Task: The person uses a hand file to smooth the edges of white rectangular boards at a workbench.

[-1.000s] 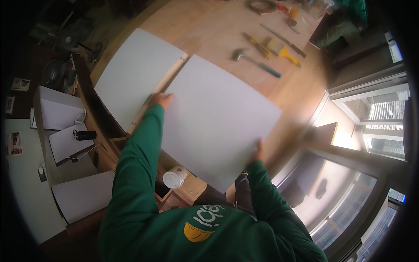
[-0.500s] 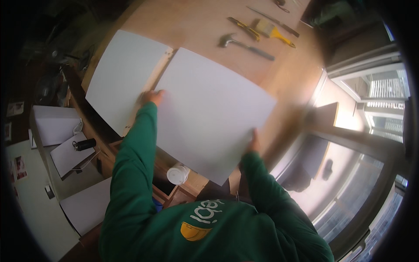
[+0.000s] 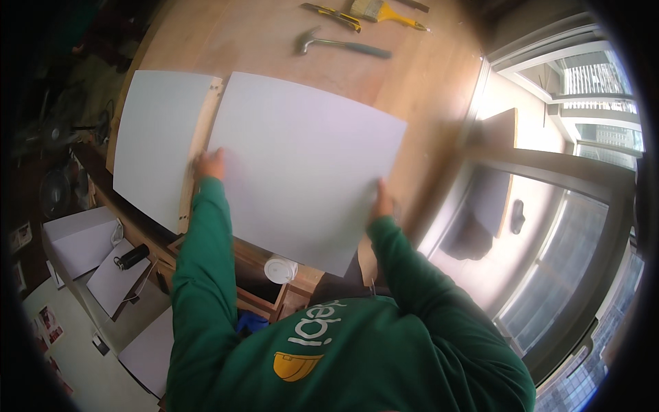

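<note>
From where I stand, this looks like a woodworking shop, or at least a room put to that use. A broad wooden worktable [image 3: 233,38] carries a claw hammer [image 3: 350,47], a yellow utility knife [image 3: 333,16] and a flat paintbrush [image 3: 384,12], all lying loose along the far side. Nearer lie two flat white panels [image 3: 305,158], with a pale wooden strip [image 3: 199,141] at the gap between them. Daylight comes through the windows [image 3: 597,72] on the right; the far left is too dark to make out well.
</note>
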Available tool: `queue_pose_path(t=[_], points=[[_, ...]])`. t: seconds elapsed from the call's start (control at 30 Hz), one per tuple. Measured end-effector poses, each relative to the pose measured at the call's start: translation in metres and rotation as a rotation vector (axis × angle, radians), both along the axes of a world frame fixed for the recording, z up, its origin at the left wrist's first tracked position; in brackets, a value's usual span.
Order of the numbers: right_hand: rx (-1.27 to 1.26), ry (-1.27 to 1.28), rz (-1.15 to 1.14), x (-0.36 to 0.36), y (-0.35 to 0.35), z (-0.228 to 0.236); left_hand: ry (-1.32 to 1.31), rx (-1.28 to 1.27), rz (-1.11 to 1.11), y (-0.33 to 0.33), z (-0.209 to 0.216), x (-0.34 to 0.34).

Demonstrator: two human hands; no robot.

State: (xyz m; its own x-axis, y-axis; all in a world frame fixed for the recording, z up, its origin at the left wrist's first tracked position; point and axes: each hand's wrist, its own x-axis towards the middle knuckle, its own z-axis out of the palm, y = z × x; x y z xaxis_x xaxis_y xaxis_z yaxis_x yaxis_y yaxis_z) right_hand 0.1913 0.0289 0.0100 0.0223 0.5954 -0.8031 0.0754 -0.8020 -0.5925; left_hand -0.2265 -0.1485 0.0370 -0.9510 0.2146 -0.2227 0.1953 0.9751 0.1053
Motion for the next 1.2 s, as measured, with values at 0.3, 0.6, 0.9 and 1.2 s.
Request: queue_pose_path(t=[0.3, 0.6, 0.9, 1.2], points=[[-0.092, 0.052, 0.113, 0.015, 0.005, -0.018, 0.195, 0.429, -0.478, 0.086, -0.021, 0.148], [0.324, -0.354, 0.622, 0.106, 0.071, -0.02, 0.223, 0.307, -0.401, 0.137, -0.026, 0.168], [0.272, -0.319, 0.908, 0.103, 0.165, 0.019, 0.204, 0.196, -0.392, 0.143, -0.025, 0.169], [0.438, 0.255, 0.954, 0.04, 0.238, 0.004, 0.235, 0.191, -0.417, 0.154, -0.02, 0.172]])
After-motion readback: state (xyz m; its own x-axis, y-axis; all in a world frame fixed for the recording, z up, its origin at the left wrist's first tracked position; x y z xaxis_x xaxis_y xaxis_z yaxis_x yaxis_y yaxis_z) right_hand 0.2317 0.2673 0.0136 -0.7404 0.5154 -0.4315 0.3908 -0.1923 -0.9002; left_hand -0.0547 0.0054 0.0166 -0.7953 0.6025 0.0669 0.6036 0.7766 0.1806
